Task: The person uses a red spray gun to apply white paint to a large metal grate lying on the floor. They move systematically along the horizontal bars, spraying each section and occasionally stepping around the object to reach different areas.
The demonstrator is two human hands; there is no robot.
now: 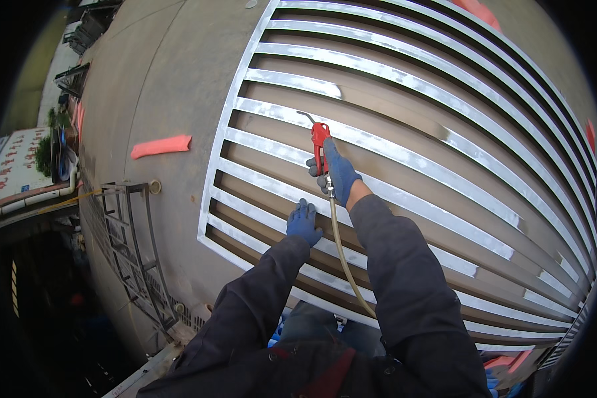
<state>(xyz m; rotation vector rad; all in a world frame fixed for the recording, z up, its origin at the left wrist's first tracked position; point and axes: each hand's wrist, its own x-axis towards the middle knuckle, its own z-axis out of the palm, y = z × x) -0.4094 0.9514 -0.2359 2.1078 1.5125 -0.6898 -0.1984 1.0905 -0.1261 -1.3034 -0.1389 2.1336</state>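
Note:
In a blue work glove, my right hand [341, 171] grips a red air blow gun [320, 138]. Its thin bent nozzle points to the far left, over a slat. From the bottom of the handle a yellowish hose [340, 242] runs down past my right forearm. My left hand [304, 224], gloved in blue too, lies with fingers stretched out on a slat of the large metal frame [278, 156]. Silvery, whitish-smeared slats run across this frame, with brown gaps between them. Some slats show brown patches toward the right.
A pinkish-red wrapped bundle [161, 146] lies on the concrete floor [172, 73] left of the frame. A dark metal ladder-like rack [136, 249] stands at the lower left. Another red piece [477, 12] shows beyond the frame's far edge.

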